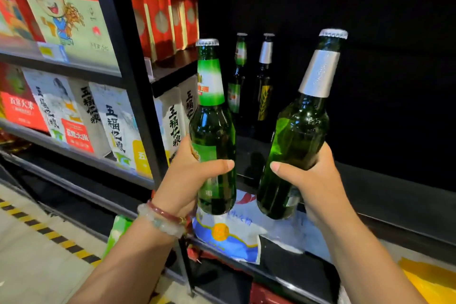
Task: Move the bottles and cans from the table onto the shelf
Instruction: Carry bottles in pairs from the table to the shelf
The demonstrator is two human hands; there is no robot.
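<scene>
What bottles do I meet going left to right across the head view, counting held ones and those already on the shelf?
Green glass bottle with green neck label in the left hand → dark bottle with green neck label on the shelf → dark bottle with silver neck foil on the shelf → green glass bottle with silver neck foil in the right hand.

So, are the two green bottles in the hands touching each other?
Apart. The head view shows a dark gap between the left bottle and the right bottle along their whole length.
</scene>
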